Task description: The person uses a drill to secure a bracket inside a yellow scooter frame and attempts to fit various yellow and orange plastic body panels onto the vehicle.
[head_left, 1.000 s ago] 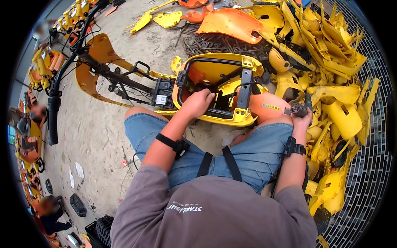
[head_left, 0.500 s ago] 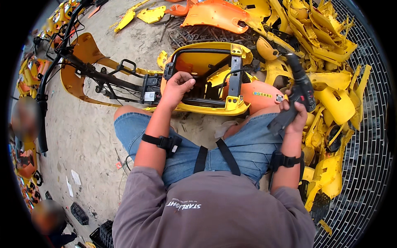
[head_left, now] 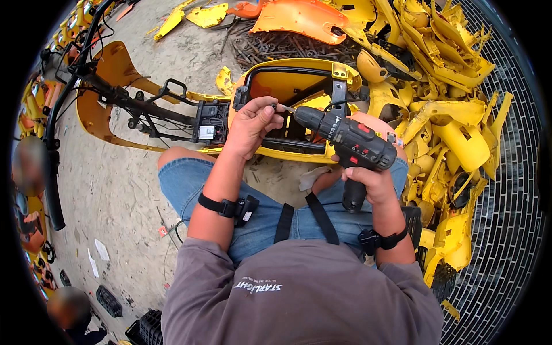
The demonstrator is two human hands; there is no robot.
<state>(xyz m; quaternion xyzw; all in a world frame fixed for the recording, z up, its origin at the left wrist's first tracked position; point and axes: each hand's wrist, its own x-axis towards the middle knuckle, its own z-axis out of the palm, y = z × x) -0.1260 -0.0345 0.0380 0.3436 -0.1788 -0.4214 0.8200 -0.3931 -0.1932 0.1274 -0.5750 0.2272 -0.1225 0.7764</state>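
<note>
While the black handlebar (head_left: 53, 192) stands at the far left, the yellow scooter shell (head_left: 293, 157) stretches from near it to the middle. Above the shell, the left hand (head_left: 252, 127) has its thumb and fingers curled close together at the tip of the bit (head_left: 288, 108); whether they pinch it is too small to tell. That bit is probably hard, stiff and smooth, best steadied lightly. Just right of it, the black drill (head_left: 356, 138) is held above the shell's near edge, nose to the left. It should feel dense and rigid, heavier toward motor and base. The right hand (head_left: 369, 181) wraps its handle, the sensible hold. Rightmost, the heaped yellow panels (head_left: 460, 141) look light and thin, perhaps brittle.
</note>
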